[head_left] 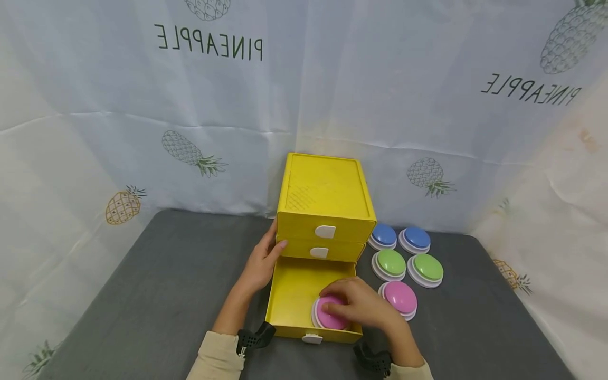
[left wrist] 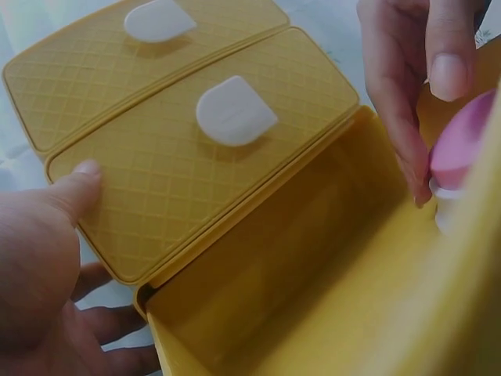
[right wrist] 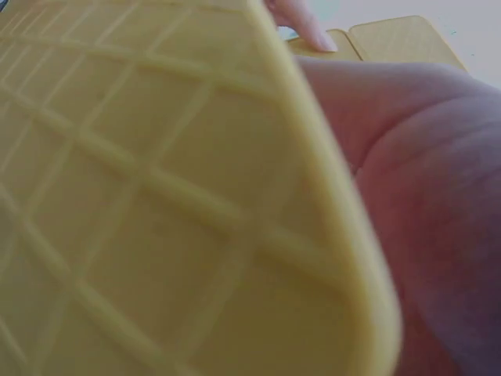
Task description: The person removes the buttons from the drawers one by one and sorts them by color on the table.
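A yellow drawer cabinet (head_left: 325, 184) stands at the back of the table, its bottom drawer (head_left: 292, 287) pulled out. My left hand (head_left: 258, 265) rests on the cabinet's left side, fingers along the wall. In the left wrist view its thumb (left wrist: 82, 184) presses the front of a closed drawer (left wrist: 168, 196). Inside the bottom drawer, near its front right corner, is a pink push button (head_left: 334, 319) on a white base. My right hand (head_left: 363, 303) holds this button from above, fingers and thumb around its edge. The drawer wall (right wrist: 172, 196) hides that grip in the right wrist view.
Right of the cabinet, on the dark grey table (head_left: 204, 285), stand another pink button (head_left: 400, 296), two green buttons (head_left: 391, 262) and two blue buttons (head_left: 383, 234). A white pineapple-print cloth (head_left: 332, 79) hangs behind. The closed drawers have white tabs (head_left: 325, 231).
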{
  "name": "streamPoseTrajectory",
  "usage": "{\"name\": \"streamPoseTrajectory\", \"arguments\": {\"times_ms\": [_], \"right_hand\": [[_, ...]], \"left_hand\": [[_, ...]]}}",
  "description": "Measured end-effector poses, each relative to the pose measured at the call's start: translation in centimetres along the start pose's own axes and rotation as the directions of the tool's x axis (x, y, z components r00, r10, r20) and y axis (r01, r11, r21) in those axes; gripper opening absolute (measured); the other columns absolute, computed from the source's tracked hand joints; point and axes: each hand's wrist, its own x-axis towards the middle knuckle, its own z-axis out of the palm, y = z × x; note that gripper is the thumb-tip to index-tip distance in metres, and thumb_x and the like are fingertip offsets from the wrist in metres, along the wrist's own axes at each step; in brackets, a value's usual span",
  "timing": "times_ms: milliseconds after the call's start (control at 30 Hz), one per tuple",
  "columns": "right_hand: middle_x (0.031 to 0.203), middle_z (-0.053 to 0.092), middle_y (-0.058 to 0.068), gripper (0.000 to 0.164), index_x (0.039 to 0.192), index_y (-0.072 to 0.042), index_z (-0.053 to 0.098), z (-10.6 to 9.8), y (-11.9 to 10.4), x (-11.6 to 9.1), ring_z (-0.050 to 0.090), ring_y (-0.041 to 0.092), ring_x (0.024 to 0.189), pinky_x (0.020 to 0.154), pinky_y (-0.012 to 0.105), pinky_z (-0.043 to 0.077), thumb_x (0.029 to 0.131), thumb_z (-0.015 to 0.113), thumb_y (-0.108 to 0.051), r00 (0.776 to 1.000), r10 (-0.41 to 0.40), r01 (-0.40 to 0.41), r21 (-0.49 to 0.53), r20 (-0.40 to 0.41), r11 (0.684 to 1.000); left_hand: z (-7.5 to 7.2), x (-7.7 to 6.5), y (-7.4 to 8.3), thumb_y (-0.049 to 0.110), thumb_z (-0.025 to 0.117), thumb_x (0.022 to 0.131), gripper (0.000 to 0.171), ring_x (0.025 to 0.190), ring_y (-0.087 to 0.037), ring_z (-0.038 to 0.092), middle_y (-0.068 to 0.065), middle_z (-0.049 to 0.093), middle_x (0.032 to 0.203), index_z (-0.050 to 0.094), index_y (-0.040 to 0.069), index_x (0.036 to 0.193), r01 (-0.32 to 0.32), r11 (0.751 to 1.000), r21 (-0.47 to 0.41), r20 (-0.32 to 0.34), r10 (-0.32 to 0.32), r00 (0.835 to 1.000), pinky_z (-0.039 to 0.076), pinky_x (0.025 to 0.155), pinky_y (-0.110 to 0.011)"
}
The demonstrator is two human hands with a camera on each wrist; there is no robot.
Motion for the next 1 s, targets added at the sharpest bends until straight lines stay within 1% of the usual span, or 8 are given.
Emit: {"name": "streamPoseTrajectory", "arguments": {"times_ms": [167, 367, 533, 633, 700, 800, 900, 1000], "right_hand": [[0.102, 0.076, -0.005, 0.022, 0.107, -0.015, 0.076, -0.1, -0.1, -0.1, 0.063, 0.006, 0.092, 0.084, 0.025, 0.055, 0.094, 0.071, -0.032, 0.999, 0.032, -0.032, 0.053, 0.003, 0.998], [0.103, 0.071, -0.007, 0.018, 0.106, -0.018, 0.074, -0.6, -0.3, -0.5, 0.060, 0.005, 0.093, 0.089, 0.031, 0.055, 0.092, 0.073, -0.030, 0.999, 0.053, -0.052, 0.061, -0.007, 0.997], [0.112, 0.070, -0.005, 0.027, 0.113, -0.018, 0.073, -0.8, -0.5, -0.7, 0.061, 0.011, 0.101, 0.093, 0.031, 0.055, 0.089, 0.075, -0.028, 0.998, 0.054, -0.056, 0.079, 0.022, 0.995], [0.119, 0.070, -0.004, 0.034, 0.118, -0.018, 0.073, -0.9, -0.7, -0.7, 0.062, 0.016, 0.109, 0.098, 0.036, 0.053, 0.087, 0.077, -0.031, 0.998, 0.055, -0.057, 0.065, 0.029, 0.996], [0.120, 0.072, -0.005, 0.037, 0.119, -0.018, 0.074, -0.9, -0.7, -0.8, 0.062, 0.017, 0.111, 0.099, 0.037, 0.053, 0.086, 0.078, -0.033, 0.998, 0.055, -0.056, 0.047, 0.023, 0.997], [0.117, 0.074, -0.006, 0.038, 0.119, -0.018, 0.074, -1.0, -0.7, -0.8, 0.062, 0.014, 0.108, 0.096, 0.035, 0.053, 0.085, 0.079, -0.035, 0.998, 0.057, -0.058, 0.029, 0.013, 0.998], [0.115, 0.074, -0.005, 0.038, 0.119, -0.016, 0.073, -1.1, -0.7, -0.9, 0.062, 0.010, 0.103, 0.092, 0.030, 0.054, 0.085, 0.079, -0.034, 0.998, 0.052, -0.053, 0.044, 0.020, 0.998], [0.117, 0.073, -0.002, 0.040, 0.120, -0.015, 0.071, -1.3, -0.8, -1.0, 0.062, 0.009, 0.102, 0.091, 0.029, 0.056, 0.085, 0.080, -0.032, 0.998, 0.042, -0.044, 0.056, 0.036, 0.997]], "left_hand": [[0.0, 0.1, -0.3, 0.028, 0.050, 0.108, 0.069, 0.153, -0.032, 0.029, -0.003, 0.015, 0.171, 0.011, 0.025, 0.164, 0.002, 1.000, 0.002, -0.005, -0.002, 1.000, 0.030, 0.122, -0.056], [0.0, 0.1, -0.3, 0.027, 0.050, 0.108, 0.069, 0.154, -0.033, 0.028, -0.003, 0.015, 0.171, 0.010, 0.025, 0.164, -0.012, 1.000, 0.002, -0.003, 0.012, 1.000, 0.030, 0.121, -0.057], [0.0, 0.1, -0.3, 0.027, 0.050, 0.108, 0.069, 0.154, -0.033, 0.029, -0.004, 0.016, 0.171, 0.010, 0.025, 0.164, -0.013, 1.000, 0.006, -0.002, 0.013, 1.000, 0.030, 0.121, -0.057], [0.0, 0.1, -0.2, 0.027, 0.049, 0.108, 0.069, 0.154, -0.032, 0.028, -0.003, 0.016, 0.171, 0.010, 0.025, 0.164, -0.010, 1.000, 0.009, -0.001, 0.010, 1.000, 0.030, 0.121, -0.056], [0.0, 0.2, -0.2, 0.027, 0.049, 0.108, 0.069, 0.154, -0.032, 0.028, -0.003, 0.015, 0.171, 0.010, 0.025, 0.164, -0.008, 1.000, 0.008, -0.002, 0.008, 1.000, 0.029, 0.122, -0.056], [0.0, 0.2, -0.2, 0.028, 0.049, 0.108, 0.069, 0.154, -0.031, 0.027, -0.002, 0.015, 0.171, 0.010, 0.024, 0.164, -0.003, 1.000, 0.007, -0.002, 0.003, 1.000, 0.029, 0.122, -0.055], [0.0, 0.1, -0.2, 0.027, 0.050, 0.108, 0.069, 0.155, -0.031, 0.027, -0.002, 0.014, 0.171, 0.010, 0.023, 0.164, 0.002, 1.000, 0.002, -0.003, -0.002, 1.000, 0.028, 0.123, -0.054], [-0.1, 0.1, -0.2, 0.026, 0.050, 0.108, 0.069, 0.155, -0.031, 0.026, -0.003, 0.014, 0.171, 0.010, 0.022, 0.164, -0.002, 1.000, -0.003, -0.003, 0.002, 1.000, 0.028, 0.123, -0.054]]}}
